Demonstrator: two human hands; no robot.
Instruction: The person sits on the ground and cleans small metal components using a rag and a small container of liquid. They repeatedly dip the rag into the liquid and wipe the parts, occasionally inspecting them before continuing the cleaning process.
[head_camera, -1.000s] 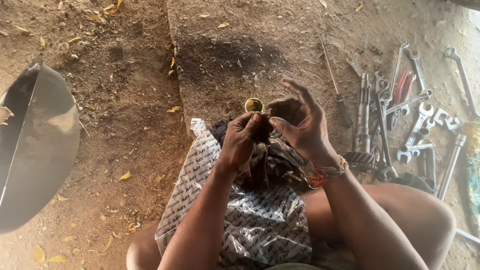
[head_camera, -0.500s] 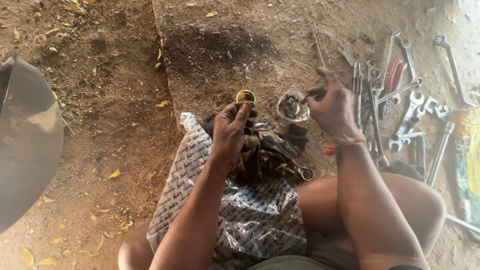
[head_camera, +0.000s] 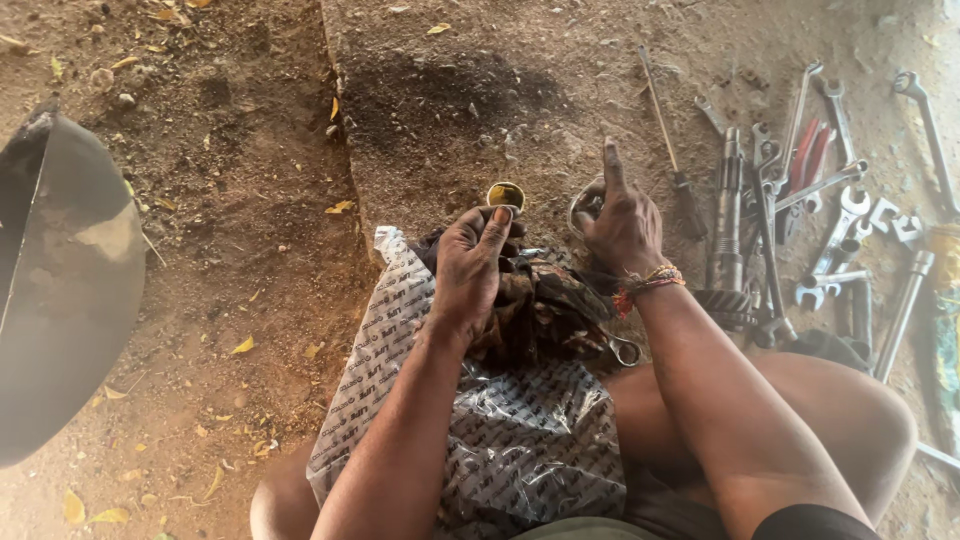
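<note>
Dusty, oil-darkened ground fills the scene, and the person sits low over it with a printed plastic sheet (head_camera: 520, 450) spread across the lap. Left hand (head_camera: 475, 265) is closed around a small round brass-coloured cup (head_camera: 505, 194), fingertips pinching its near rim so the open mouth faces up just beyond the knuckles. Right hand (head_camera: 622, 222) sits just to the right of that pinch, index finger sticking straight out, remaining fingers curled onto a greasy metal ring (head_camera: 583, 205) (possibly a bearing, it's mostly hidden under the palm). A thread bracelet (head_camera: 648, 281) circles the right wrist. Under both hands lies a dirty rag (head_camera: 545, 305) bunched on the plastic. Off to the right of the grip, well apart, spanners (head_camera: 835, 215) and a screwdriver (head_camera: 668, 140) lie scattered. Far left of the hands, a dark metal bowl (head_camera: 60, 290) rests.
</note>
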